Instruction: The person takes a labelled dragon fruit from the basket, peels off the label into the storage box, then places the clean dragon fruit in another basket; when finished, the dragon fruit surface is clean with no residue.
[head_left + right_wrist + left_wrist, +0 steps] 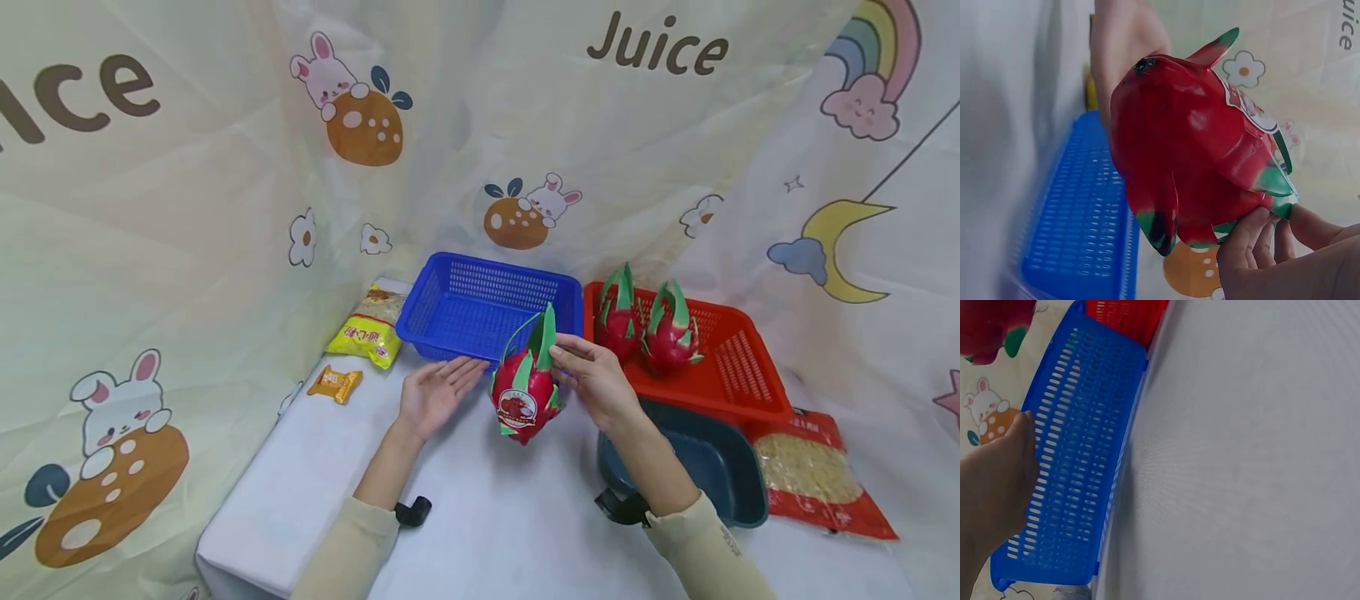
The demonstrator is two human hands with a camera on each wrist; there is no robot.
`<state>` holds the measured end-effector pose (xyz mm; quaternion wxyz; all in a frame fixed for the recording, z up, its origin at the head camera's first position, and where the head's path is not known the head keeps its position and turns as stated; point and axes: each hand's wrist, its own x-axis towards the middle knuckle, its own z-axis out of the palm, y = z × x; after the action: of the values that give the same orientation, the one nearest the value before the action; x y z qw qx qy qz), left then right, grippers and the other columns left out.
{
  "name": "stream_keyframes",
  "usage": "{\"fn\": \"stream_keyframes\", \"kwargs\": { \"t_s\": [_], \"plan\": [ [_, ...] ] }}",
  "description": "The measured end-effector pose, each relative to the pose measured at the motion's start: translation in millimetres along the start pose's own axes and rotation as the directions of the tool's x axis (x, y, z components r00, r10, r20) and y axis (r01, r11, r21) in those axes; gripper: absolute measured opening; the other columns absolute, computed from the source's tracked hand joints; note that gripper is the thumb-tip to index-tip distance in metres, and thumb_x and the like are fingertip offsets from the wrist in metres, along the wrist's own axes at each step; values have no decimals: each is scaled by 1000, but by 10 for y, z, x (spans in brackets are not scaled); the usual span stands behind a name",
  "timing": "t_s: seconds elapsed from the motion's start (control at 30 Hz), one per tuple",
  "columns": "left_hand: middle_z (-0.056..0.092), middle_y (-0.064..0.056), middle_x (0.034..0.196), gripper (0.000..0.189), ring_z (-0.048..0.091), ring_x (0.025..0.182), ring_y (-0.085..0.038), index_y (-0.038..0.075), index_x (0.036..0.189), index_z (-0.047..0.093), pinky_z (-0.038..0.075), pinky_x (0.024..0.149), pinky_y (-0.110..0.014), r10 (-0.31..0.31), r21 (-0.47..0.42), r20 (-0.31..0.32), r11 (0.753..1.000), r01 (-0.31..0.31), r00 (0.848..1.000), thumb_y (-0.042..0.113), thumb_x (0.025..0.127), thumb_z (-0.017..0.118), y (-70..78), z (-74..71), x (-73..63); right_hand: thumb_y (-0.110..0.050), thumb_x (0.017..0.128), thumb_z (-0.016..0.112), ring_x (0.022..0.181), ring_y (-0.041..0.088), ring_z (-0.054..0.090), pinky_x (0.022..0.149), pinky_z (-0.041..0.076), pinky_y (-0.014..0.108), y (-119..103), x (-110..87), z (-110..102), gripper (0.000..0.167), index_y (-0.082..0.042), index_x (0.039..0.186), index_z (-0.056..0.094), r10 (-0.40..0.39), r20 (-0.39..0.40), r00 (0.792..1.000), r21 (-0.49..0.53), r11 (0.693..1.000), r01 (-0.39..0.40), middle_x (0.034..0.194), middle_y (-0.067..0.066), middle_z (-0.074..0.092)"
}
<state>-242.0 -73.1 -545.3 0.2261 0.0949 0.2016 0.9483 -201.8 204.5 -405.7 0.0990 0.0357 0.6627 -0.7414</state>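
Note:
My right hand (597, 379) pinches a red dragon fruit (517, 404) by its green leaves, holding it up in front of the blue basket (468, 321). The fruit carries a round sticker and hangs with its leafy end up. In the right wrist view, the thumb and fingers (1250, 240) grip that leafy end. My left hand (438, 396) is held with its palm turned up and fingers straight, just left of the fruit and holding nothing. Behind it in the left wrist view stands the slotted side of the blue basket (1079, 444).
A red basket (731, 358) right of the blue one holds two dragon fruits (670, 337). In front of it sits a dark teal basin (720, 450), beside a red bag of dry food (813, 471). Left lie a yellow bag (367, 329) and a small orange packet (335, 383).

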Motion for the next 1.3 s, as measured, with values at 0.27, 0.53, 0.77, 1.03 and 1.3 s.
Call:
{"fn": "stream_keyframes", "kwargs": {
  "t_s": [0.27,0.53,0.77,1.03,1.3],
  "plan": [
    [12,-30,170,63,15,158,-44,-10,162,5,20,129,-43,-11,-26,1,1000,11,1000,22,111,23,-2,-25,-11,-25,102,69,107,17,70,96,58,30,326,-57,-54,44,-5,141,62,66,13,998,0,998,-66,116,0,74],
    [14,-30,169,63,17,158,-44,-10,162,6,23,128,-43,-10,-16,-14,1000,10,1000,22,110,23,-8,-32,-26,-21,103,68,103,17,70,93,58,30,600,-35,-79,36,-4,135,67,103,-11,995,27,994,-103,110,0,75],
    [12,-32,169,63,17,157,-44,-12,161,5,22,129,-43,-18,-24,-5,1000,18,1000,20,111,24,-15,-40,-17,-18,102,68,99,17,69,91,57,31,771,-6,-93,33,-3,131,69,109,-20,994,51,993,-107,106,0,76],
    [12,-33,168,60,17,157,-43,-13,161,6,19,129,-43,-96,46,0,994,96,995,18,113,23,-50,-27,3,-17,103,68,94,17,66,89,54,30,864,41,-140,28,-3,127,70,99,-5,995,78,992,-98,101,0,76],
    [12,-35,168,57,16,157,-44,-14,160,8,14,130,-45,-137,167,8,977,134,991,17,114,20,-153,29,67,-12,103,66,86,15,67,84,57,28,897,134,-226,25,-1,125,70,109,-9,994,103,989,-108,96,0,76]
  ]
}}
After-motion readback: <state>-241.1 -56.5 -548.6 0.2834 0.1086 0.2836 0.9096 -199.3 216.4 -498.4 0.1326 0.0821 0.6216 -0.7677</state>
